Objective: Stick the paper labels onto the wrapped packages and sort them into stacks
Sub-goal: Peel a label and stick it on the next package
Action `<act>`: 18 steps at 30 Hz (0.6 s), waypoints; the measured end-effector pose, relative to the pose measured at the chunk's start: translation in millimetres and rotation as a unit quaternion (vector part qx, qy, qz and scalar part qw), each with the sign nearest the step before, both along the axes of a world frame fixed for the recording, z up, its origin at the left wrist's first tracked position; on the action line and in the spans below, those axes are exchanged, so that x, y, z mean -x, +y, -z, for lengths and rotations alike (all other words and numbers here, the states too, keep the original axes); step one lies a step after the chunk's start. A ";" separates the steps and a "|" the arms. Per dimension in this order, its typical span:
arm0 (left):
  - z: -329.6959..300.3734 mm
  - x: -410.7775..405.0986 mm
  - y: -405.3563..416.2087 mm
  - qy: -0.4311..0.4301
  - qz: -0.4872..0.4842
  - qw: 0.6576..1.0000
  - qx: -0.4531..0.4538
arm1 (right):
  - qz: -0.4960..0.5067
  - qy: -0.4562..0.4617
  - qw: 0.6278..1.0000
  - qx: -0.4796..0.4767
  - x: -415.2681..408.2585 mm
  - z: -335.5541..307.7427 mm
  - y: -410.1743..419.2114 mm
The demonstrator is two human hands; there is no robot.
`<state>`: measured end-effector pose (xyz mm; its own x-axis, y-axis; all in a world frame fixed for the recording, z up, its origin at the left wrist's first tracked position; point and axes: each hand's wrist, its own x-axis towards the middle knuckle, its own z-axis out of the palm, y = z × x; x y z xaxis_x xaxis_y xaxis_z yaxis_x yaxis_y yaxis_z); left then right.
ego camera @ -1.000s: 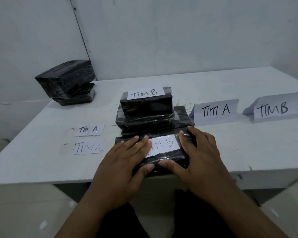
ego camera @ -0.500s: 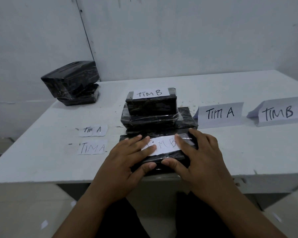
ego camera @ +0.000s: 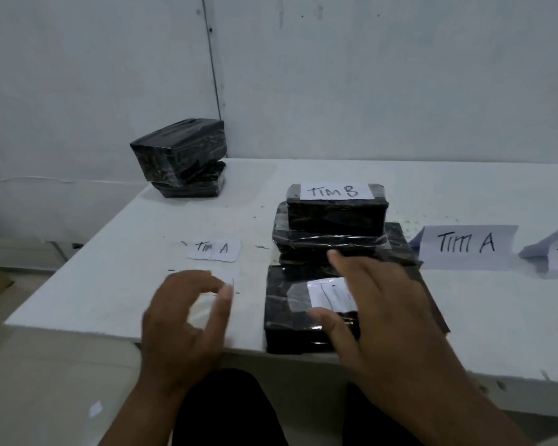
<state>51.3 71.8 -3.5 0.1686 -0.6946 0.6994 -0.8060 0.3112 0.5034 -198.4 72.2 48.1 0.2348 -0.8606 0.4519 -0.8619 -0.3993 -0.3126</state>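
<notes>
A black wrapped package [ego camera: 290,320] lies at the near edge of the white table [ego camera: 496,317], a taped paper label [ego camera: 327,292] on its top. The right hand [ego camera: 377,304] rests flat over it with straight fingers, grasping nothing, its thumb on the near part of the package. The left hand [ego camera: 184,313] hovers beside the package toward the left edge, fingers loosely curled and released, over a loose label [ego camera: 223,276] that it partly hides. Another loose label reading TIM A [ego camera: 214,250] lies just beyond. Behind the near package stands a stack [ego camera: 332,233] topped by a TIM B label [ego camera: 334,191]. Two unlabelled packages [ego camera: 182,159] sit at the far left corner. Folded TIM A sign [ego camera: 466,246] stands toward the right edge.
</notes>
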 end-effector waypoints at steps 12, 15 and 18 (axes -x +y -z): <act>11.0 -83.2 -56.9 -0.010 -0.092 0.946 -0.311 | -0.158 0.160 0.946 -0.235 -153.2 -21.6 -99.0; 11.4 -84.4 -62.8 -0.004 -0.076 0.955 -0.286 | -0.145 0.190 0.937 -0.254 -165.8 -8.2 -108.6; 14.8 -87.0 -64.3 -0.016 -0.072 0.961 -0.268 | -0.136 0.183 0.944 -0.238 -164.1 7.6 -112.2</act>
<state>138.3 7.5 -18.3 0.2751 -0.9269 0.2552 -0.8390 -0.1019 0.5344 -34.2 -39.9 40.5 0.5425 -0.8305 -0.1259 -0.8324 -0.5115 -0.2132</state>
